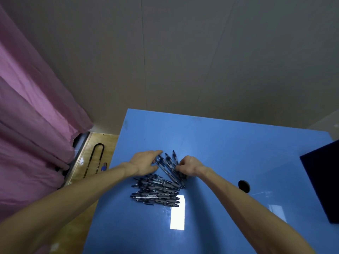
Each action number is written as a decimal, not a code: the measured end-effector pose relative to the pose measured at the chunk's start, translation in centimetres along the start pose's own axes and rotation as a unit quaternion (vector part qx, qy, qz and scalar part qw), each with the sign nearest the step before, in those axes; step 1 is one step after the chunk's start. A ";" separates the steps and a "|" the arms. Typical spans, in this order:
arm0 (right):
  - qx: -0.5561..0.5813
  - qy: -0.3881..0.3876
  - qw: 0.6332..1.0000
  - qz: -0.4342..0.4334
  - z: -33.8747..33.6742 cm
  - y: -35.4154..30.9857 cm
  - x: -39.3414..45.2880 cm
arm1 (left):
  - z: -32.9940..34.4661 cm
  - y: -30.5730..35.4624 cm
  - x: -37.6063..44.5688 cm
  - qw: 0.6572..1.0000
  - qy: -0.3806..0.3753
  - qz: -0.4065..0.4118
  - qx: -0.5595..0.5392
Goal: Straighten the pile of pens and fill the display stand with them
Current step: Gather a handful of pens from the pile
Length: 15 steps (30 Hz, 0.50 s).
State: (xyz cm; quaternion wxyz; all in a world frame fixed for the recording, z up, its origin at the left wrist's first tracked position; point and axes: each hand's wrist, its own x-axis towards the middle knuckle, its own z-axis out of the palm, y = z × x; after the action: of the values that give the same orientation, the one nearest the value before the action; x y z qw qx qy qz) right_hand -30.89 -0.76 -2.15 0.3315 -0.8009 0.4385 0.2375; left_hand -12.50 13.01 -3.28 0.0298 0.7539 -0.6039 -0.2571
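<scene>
Resting at mid-frame on the blue table, the left hand touches the pens with fingers spread, while the right hand curls around several.

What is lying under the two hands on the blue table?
Dark pens, fanned out in a loose pile on the blue table. The left hand touches the far ones; the right hand curls over others. The pens directly beneath both hands are covered.
</scene>
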 end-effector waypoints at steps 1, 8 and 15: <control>-0.012 0.006 1.000 -0.003 0.0 -0.1 0.0 | 0.0 0.0 0.1 1.000 -0.002 0.008 0.013; -0.069 0.013 0.997 -0.013 -0.2 -1.1 -0.1 | -0.1 -0.8 0.0 0.998 -0.028 0.032 0.055; -0.127 0.037 0.991 -0.037 -0.3 -1.7 -0.2 | -0.8 -1.5 -0.3 0.993 -0.044 0.051 0.095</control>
State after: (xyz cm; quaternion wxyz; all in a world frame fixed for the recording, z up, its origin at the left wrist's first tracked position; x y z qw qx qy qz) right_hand -29.51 -0.23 -1.23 0.2196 -0.8603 0.3868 0.2492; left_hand -10.87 13.44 -3.02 -0.0551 0.7094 -0.6642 -0.2294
